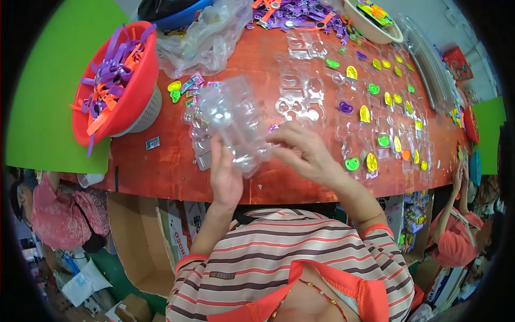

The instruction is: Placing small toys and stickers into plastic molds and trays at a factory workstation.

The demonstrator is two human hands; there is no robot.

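Note:
My left hand (224, 176) grips the lower edge of a stack of clear plastic blister trays (236, 121), held tilted above the reddish-brown table (161, 161). My right hand (303, 153) touches the right side of the same stack with its fingertips spread. More clear blister trays (300, 96) lie flat on the table just beyond. To the right, rows of blister trays hold small yellow, green and purple plastic pieces (370, 161).
A red basket (115, 80) of purple and orange plastic strips stands at the left on a white basket. A crumpled clear bag (204, 43) and a cream bowl (373, 24) lie at the far side. Other people sit at lower left (59, 214) and right (456, 236).

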